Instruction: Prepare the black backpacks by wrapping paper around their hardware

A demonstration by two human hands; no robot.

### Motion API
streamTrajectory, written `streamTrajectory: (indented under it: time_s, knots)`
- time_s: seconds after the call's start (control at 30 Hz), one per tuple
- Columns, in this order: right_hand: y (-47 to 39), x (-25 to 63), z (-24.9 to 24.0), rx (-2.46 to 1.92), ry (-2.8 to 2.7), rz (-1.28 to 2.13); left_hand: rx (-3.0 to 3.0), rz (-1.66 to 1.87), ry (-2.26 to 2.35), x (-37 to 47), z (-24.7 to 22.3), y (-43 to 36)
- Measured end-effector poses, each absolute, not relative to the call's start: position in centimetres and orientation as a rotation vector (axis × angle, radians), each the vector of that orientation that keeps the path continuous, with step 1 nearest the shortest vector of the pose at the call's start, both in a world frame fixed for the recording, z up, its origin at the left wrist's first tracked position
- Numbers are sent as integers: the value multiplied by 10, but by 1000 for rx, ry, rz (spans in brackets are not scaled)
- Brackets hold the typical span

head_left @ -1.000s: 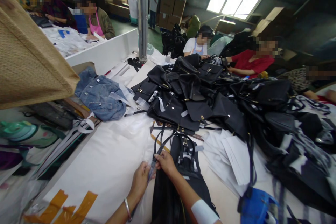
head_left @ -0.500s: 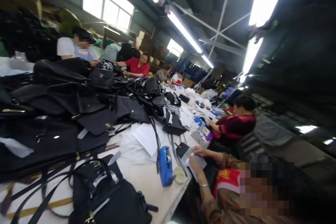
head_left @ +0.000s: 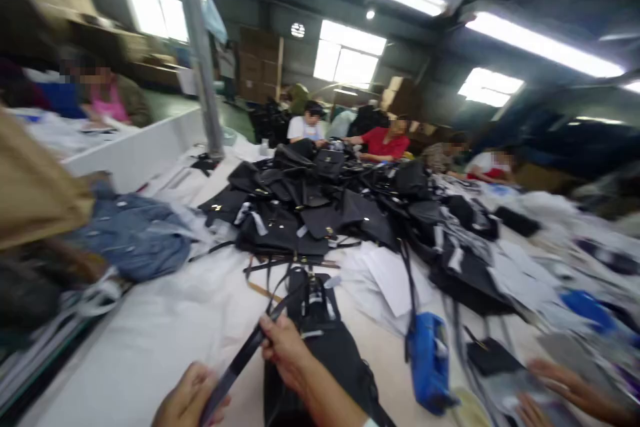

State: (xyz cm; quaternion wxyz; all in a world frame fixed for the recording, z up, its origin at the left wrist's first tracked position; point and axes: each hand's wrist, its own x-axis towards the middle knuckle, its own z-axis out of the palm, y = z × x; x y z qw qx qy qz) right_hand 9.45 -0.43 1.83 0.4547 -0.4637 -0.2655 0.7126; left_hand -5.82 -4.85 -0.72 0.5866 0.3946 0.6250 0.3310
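Note:
A dark strap (head_left: 243, 358) slants across the front of the table, with both my hands on it. My left hand (head_left: 187, 395) is closed round its lower end at the bottom of the view. Further up, my right hand (head_left: 286, 345) pinches the strap between thumb and fingers. Under and beside my right forearm lies a black backpack (head_left: 330, 353) with its straps toward the pile. Where the strap joins the backpack, if it does, I cannot make out.
Black bags (head_left: 280, 220) are heaped mid-table. White paper sheets (head_left: 385, 273) and a blue tape dispenser (head_left: 430, 363) lie right of the backpack. A co-worker's hands (head_left: 565, 380) handle a sheet at lower right. Left are blue denim (head_left: 135, 233) and a metal post (head_left: 197, 53).
The view has swung left, so the bags and dispenser sit further right or centre. Both my hands have come into view, holding the strap.

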Motion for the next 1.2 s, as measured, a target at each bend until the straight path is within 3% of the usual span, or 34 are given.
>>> streamTrajectory:
  time_s: [0.2, 0.37, 0.5, 0.97, 1.2]
  knots:
    - [-40, 75, 4, -1122, -847, 1927, 884, 942, 1424, -61, 16, -84]
    - [-26, 117, 12, -849, -430, 2206, 961, 865, 1540, -43, 17, -104]
    - [-20, 135, 11, -814, -276, 2069, 945, 877, 1608, -44, 32, -118]
    - [-38, 157, 40, -815, -722, 1964, 990, 885, 1635, -6, 85, -125]
    - [-70, 152, 56, -517, -578, 2279, 1645, 424, 2051, 1, 157, -162]
